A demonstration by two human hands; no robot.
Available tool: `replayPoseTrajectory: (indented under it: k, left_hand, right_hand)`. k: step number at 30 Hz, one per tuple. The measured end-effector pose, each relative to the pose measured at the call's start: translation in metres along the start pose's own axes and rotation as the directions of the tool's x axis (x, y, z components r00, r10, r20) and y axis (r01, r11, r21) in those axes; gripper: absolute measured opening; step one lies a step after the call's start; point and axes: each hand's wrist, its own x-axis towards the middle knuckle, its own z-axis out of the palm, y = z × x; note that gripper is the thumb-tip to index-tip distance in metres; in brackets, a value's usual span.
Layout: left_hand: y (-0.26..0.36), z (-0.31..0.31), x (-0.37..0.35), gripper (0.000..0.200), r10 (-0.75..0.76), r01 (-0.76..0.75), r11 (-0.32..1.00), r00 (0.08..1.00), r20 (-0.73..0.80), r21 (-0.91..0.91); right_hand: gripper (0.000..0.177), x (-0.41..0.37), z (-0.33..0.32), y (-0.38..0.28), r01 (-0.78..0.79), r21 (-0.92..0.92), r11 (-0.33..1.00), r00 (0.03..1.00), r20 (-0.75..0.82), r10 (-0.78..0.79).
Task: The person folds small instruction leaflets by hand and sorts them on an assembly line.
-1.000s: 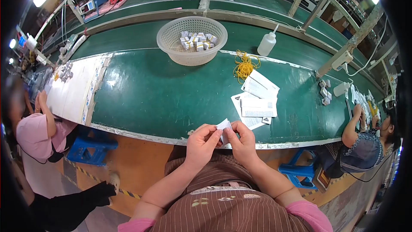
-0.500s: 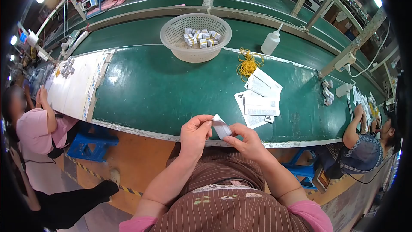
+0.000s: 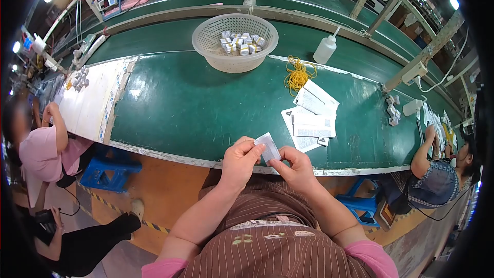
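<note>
Right now I watch the bare left hand (image 3: 238,162) held mostly curled, its thumb clamped down on the face of a small, flat, folded slip of white paper (image 3: 269,153); the slip hides part of the fingers behind it, so I cannot tell just how they press. The bare right hand (image 3: 297,169) is curved more loosely, thumb and bent forefinger brought together on the slip's near right corner.

From my remote view, the slip's long axis runs aslant, its far end pointing away from the wearer and a little leftward, its near end toward the right hand. I take the overlapping pile of white printed paper sheets (image 3: 314,125) as my landmark: the slip is held to its left and nearer the wearer. Just beyond the pile I see a tangle of thin yellow bands (image 3: 298,76). Farther beyond it and to the left stands a round, off-white, perforated plastic basket (image 3: 235,64) containing small white packets with yellow bands (image 3: 244,49). Beyond the pile, past the tangle, a translucent white spout bottle (image 3: 324,50) stands upright.
</note>
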Motion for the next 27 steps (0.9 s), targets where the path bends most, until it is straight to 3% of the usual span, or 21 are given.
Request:
replayPoseTrajectory:
  k: [2, 5, 8, 9, 12, 16, 20, 25, 27]
  left_hand:
    - [-0.002, 0.001, 0.0, 0.018, 0.052, -0.051, 0.998, 0.998, -0.036, 0.03]
    - [0.0, 0.003, 0.002, 0.019, 0.046, -0.044, 0.997, 0.998, -0.042, 0.059]
    - [0.004, -0.001, 0.006, 0.019, 0.083, -0.068, 0.98, 0.994, -0.07, 0.188]
    - [0.003, 0.0, 0.006, 0.02, 0.094, -0.078, 0.975, 0.993, -0.069, 0.209]
    - [0.001, 0.001, 0.006, 0.02, 0.09, -0.07, 0.966, 0.994, -0.069, 0.248]
    - [0.004, -0.001, 0.008, 0.02, 0.014, 0.004, 0.981, 0.996, -0.092, 0.194]
    - [0.005, -0.003, 0.014, 0.021, -0.117, 0.127, 0.984, 0.99, -0.079, 0.125]
    - [0.006, 0.0, 0.015, 0.022, 0.001, 0.016, 0.965, 0.998, -0.066, 0.262]
    - [0.005, 0.0, 0.018, 0.022, 0.017, 0.005, 0.957, 0.997, -0.073, 0.291]
  right_hand:
    - [0.015, 0.0, 0.001, -0.001, 0.004, -0.014, 1.0, 1.0, -0.012, -0.004]
    - [0.016, 0.001, 0.002, 0.009, 0.008, 0.142, 0.99, 1.0, -0.012, -0.006]
    - [0.019, 0.006, 0.014, 0.002, 0.018, 0.481, 0.877, 0.974, -0.206, 0.093]
    - [0.022, 0.008, 0.015, 0.005, 0.012, 0.43, 0.903, 0.978, -0.194, 0.08]
    - [0.023, 0.016, 0.008, 0.012, -0.257, 0.369, 0.893, 0.962, 0.186, 0.2]
    - [0.028, 0.015, 0.013, 0.017, -0.26, 0.444, 0.858, 0.964, 0.174, 0.202]
    - [0.03, 0.015, 0.009, 0.016, -0.327, 0.406, 0.853, 0.943, 0.197, 0.267]
    - [0.027, 0.021, 0.019, 0.013, -0.32, 0.573, 0.754, 0.946, 0.23, 0.227]
    - [0.026, 0.021, 0.018, 0.019, -0.301, 0.562, 0.771, 0.951, 0.238, 0.198]
